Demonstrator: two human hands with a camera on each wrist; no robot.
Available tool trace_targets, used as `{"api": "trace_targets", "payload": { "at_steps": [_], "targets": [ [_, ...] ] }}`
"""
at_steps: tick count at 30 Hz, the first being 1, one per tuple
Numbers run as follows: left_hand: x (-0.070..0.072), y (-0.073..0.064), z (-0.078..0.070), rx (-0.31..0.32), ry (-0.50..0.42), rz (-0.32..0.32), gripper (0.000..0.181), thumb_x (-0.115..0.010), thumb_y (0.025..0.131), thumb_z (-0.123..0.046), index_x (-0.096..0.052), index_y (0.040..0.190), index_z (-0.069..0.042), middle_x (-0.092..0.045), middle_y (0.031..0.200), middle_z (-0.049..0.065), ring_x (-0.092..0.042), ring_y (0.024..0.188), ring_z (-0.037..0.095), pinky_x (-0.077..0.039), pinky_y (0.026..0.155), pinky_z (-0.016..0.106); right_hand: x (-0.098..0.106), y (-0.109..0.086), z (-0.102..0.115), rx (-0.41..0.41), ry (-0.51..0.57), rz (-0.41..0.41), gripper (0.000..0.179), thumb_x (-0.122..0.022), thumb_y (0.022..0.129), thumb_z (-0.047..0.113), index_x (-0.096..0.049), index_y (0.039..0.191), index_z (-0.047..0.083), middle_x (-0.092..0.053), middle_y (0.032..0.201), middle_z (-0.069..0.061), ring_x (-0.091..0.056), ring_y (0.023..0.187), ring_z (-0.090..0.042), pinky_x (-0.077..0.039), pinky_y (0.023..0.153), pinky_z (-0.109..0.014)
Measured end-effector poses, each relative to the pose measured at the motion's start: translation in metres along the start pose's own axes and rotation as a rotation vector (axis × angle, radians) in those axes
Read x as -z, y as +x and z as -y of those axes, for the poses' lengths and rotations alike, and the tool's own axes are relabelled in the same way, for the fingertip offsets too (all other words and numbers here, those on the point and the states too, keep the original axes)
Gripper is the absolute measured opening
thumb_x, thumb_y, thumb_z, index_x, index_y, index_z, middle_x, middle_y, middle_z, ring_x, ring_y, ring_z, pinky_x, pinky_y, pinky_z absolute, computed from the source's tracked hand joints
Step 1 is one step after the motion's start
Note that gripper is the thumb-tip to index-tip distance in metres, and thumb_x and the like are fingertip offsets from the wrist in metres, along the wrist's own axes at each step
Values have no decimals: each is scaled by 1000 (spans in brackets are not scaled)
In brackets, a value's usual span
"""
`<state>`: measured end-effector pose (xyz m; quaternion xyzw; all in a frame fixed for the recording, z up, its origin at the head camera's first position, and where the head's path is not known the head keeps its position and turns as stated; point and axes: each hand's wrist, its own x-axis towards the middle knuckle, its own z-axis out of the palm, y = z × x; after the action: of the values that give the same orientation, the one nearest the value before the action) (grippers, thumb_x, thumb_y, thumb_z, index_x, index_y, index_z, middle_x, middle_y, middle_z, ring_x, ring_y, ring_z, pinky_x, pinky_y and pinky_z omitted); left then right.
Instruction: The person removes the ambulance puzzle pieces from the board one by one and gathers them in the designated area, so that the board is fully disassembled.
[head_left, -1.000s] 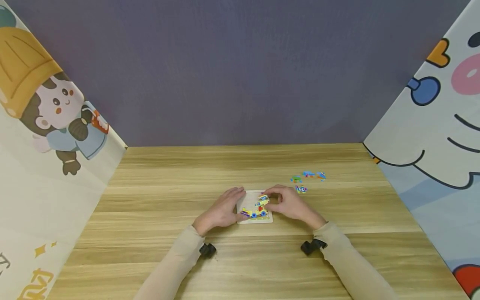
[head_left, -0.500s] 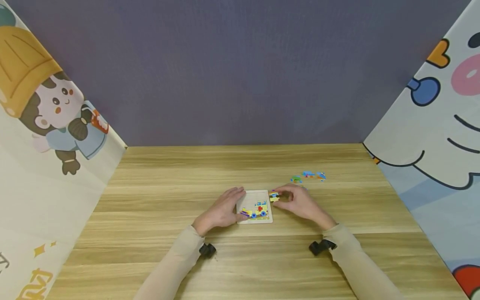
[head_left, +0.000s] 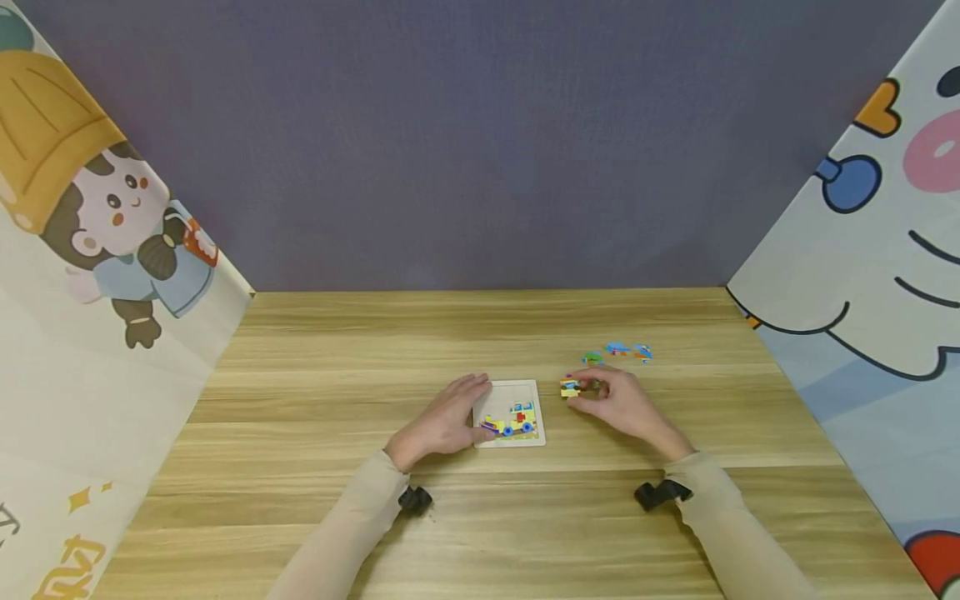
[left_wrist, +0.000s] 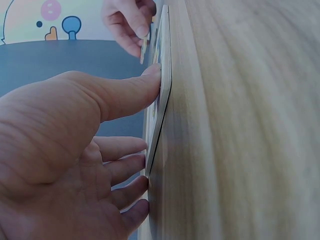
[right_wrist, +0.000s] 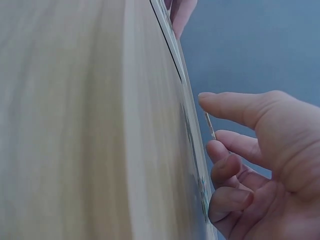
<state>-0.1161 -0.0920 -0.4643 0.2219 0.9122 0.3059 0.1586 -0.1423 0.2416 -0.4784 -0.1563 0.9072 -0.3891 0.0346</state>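
Observation:
On the table, a small square puzzle tray (head_left: 498,394) holds joined jigsaw pieces (head_left: 521,419) showing a yellow vehicle with blue wheels along its lower part. My left hand (head_left: 442,417) rests at the tray's left side; in the left wrist view its thumb (left_wrist: 132,92) presses on the tray's face and straight fingers touch the edge. To the tray's right, my right hand (head_left: 630,407) pinches a yellow and blue jigsaw piece (head_left: 570,387) between thumb and fingers. Seen edge-on in the right wrist view, the piece (right_wrist: 209,125) is held just over the tabletop.
Several loose jigsaw pieces lie beyond my right hand: a green one (head_left: 592,358), a blue one (head_left: 617,347) and a blue-orange one (head_left: 642,352). Another is mostly hidden behind the right hand. A dark panel (head_left: 480,167) stands along the table's (head_left: 330,350) far edge.
My right hand has lifted the yellow and blue jigsaw piece away from the tray's upper right and moved right with it. The left hand and the tray have stayed put.

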Motion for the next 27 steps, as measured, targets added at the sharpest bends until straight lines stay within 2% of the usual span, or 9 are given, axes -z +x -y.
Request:
{"api": "trace_targets", "payload": {
  "at_steps": [18, 27],
  "targets": [
    [1, 0, 0, -1, 8, 3, 85, -78, 96, -34, -38, 164, -2, -30, 176, 14, -20, 165, 36, -15, 136, 55, 29, -9, -25, -109, -11, -47, 46, -87, 90, 29, -75, 130, 10, -75, 115, -12, -43, 60, -7, -39, 53, -23],
    [1, -1, 1, -9, 14, 3, 85, -78, 96, -35, -38, 164, -1, -30, 176, 14, -20, 165, 36, -16, 136, 56, 37, -12, -34, -123, -27, -47, 48, -85, 92, 29, -73, 135, 8, -75, 118, -15, -40, 56, -7, -38, 51, -24]
  ]
}}
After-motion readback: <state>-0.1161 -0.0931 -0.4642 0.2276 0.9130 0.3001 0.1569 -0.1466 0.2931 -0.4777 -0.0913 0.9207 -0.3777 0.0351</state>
